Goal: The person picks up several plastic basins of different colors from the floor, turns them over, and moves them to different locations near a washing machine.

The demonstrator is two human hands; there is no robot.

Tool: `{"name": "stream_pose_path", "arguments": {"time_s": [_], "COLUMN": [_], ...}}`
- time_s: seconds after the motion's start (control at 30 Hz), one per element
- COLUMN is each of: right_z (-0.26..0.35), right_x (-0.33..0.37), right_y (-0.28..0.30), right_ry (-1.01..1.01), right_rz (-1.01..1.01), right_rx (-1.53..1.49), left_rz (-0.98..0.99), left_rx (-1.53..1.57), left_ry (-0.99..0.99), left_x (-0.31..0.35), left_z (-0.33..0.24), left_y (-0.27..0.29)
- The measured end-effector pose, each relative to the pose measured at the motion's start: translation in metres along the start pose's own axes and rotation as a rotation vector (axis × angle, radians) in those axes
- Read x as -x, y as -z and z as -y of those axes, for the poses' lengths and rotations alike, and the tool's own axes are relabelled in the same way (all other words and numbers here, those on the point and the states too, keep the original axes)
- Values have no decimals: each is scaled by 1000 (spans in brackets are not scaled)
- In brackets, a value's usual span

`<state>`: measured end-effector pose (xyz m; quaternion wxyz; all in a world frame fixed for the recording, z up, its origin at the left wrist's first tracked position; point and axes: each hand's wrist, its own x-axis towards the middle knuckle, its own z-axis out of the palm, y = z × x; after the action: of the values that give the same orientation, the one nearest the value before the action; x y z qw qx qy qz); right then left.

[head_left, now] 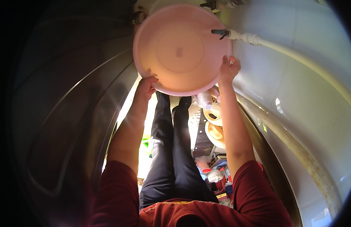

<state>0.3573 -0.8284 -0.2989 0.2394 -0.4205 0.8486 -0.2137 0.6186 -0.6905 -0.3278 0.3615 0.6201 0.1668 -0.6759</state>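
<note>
A large round pink plastic basin (180, 49) is held out in front of me, its inside facing me. My left hand (146, 85) grips its lower left rim, with the thumb over the edge. On the lower right rim, my right hand (229, 70) is closed round the edge, thumb on the near side. The fingers behind the rim are partly hidden. Nothing shows inside the basin apart from a small dark square mark at the middle of its bottom.
A pipe with a dark-handled tap (221, 33) runs along the right wall, its handle overlapping the basin's right side. A lower pipe (289, 140) follows that wall. At left stands a dark glossy panel (81, 94). Yellowish plastic containers (214, 132) and a whitish bottle (204, 100) stand below my right arm.
</note>
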Motion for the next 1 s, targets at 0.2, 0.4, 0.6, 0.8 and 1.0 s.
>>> {"name": "stream_pose_path", "arguments": {"time_s": [0.2,0.4,0.6,0.8,1.0], "right_z": [-1,54,71,75,79], "right_x": [-28,-36,-36,-40,-36], "right_y": [-2,0,-6,-4,-4], "right_ry": [-92,21,285,332,397], "right_rz": [183,303,160,236,216], "right_rx": [-482,-349,-46,16,40], "left_rz": [14,-12,1,11,12], "left_rx": [-90,-125,-141,-157,-197], "left_ry": [-26,-103,-99,-120,-187], "left_x": [10,13,19,19,6], "left_z": [-12,-20,-23,-21,-18], "left_y": [13,15,12,11,18]}}
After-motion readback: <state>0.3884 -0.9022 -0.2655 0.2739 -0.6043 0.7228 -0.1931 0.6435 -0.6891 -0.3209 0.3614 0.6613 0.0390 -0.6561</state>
